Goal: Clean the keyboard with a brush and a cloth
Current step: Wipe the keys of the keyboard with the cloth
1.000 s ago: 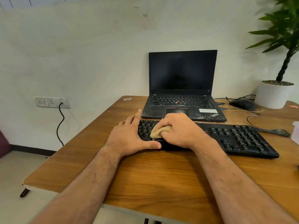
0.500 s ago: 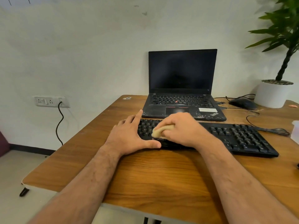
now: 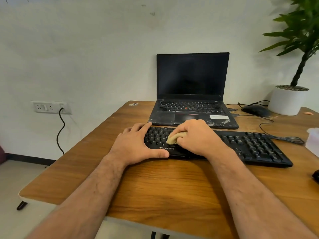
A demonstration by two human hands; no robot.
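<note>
The black keyboard (image 3: 241, 145) lies across the centre of the frame on the wooden worktop (image 3: 172, 187), just in front of the open laptop (image 3: 191, 100). The left hand (image 3: 136, 145) rests flat on the keyboard's left end, fingers straight, thumb along the front edge. The right hand (image 3: 196, 137) has its fingers curled round a bunched yellowish cloth (image 3: 174, 138), which is pressed onto the keys left of centre. A mouse (image 3: 255, 110) and potted plant (image 3: 293, 66) occupy the upper right.

A black keyboard (image 3: 255, 147) and black laptop (image 3: 192, 94) sit on a brown wood-grain table (image 3: 172, 190), with a beige cloth (image 3: 174, 138), a white pot (image 3: 287, 100) and green leaves (image 3: 300, 31).
</note>
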